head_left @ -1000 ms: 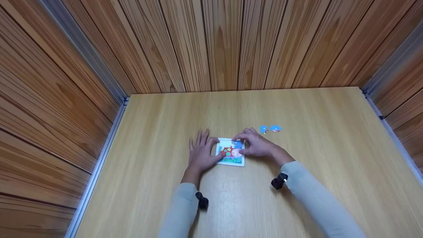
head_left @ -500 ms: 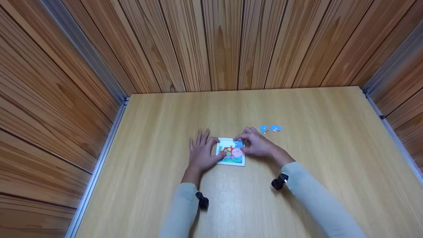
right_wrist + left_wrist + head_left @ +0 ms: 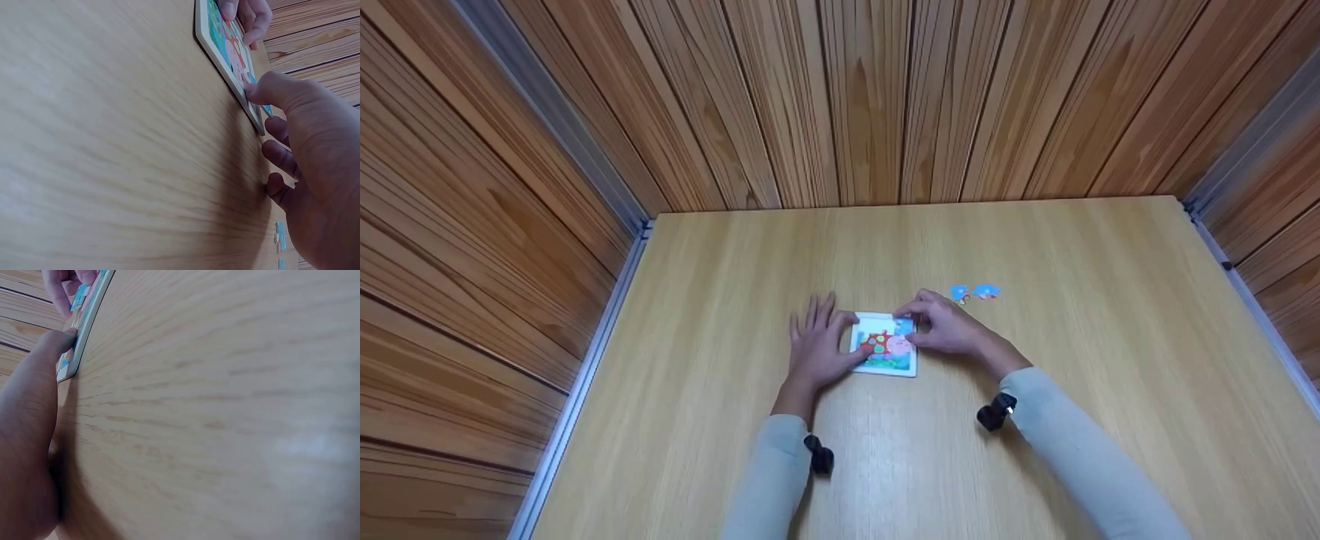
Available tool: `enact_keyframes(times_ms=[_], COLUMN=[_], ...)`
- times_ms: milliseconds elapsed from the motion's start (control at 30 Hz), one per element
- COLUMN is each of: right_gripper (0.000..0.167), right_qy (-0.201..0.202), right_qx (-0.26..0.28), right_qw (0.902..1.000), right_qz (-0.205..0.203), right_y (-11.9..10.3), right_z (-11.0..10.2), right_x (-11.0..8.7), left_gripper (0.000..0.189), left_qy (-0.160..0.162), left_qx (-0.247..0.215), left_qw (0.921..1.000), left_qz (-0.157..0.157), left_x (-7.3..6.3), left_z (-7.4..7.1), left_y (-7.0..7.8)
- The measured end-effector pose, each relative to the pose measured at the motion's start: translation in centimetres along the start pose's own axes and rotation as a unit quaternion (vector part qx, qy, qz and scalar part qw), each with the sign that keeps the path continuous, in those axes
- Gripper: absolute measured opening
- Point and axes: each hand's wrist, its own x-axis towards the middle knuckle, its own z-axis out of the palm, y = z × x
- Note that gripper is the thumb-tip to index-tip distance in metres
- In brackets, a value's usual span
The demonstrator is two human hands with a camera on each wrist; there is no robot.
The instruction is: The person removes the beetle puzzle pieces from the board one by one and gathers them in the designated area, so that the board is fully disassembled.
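Observation:
A small jigsaw puzzle board point(image 3: 885, 370) with a white frame lies on the table, showing a pink pig in a red spotted outfit. My left hand point(image 3: 816, 355) rests at its left side, thumb on the picture, forefinger at the far left corner, other fingers spread on the table. At the board's far right corner my right hand point(image 3: 946, 326) pinches a blue puzzle piece point(image 3: 79, 297) between thumb and fingertips. In the left wrist view this piece sits tilted over the board. The right thumb point(image 3: 270, 90) touches the board's edge in the right wrist view.
Two loose blue puzzle pieces, a left one point(image 3: 958, 292) and a right one point(image 3: 985, 291), lie on the wooden table point(image 3: 720, 300) beyond the right hand. Wood-panelled walls point(image 3: 870, 105) stand behind and at both sides, with metal strips at the corners.
The right hand has shifted very slightly to the right over the board's far right corner, its thumb drawn back off the pig's face. The left hand and the loose pieces have stayed put.

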Motion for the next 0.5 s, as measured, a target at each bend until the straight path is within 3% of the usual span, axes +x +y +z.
enact_keyframes(times_ms=[200,500], right_gripper=[0.04,0.04], right_qy=[0.006,0.004], right_qx=[0.006,0.009], right_qw=[1.0,0.9999], right_qz=[-0.005,0.003], right_y=[-0.1,-0.27], right_z=[-0.18,-0.89], right_x=[0.02,-0.29], left_gripper=[0.063,0.067], left_qy=[0.006,-0.005], left_qx=[-0.006,0.0], left_qw=[0.9999,0.9999], left_qz=[0.006,-0.012], left_x=[-0.19,0.01], left_z=[-0.27,-0.23], left_y=[0.31,0.35])
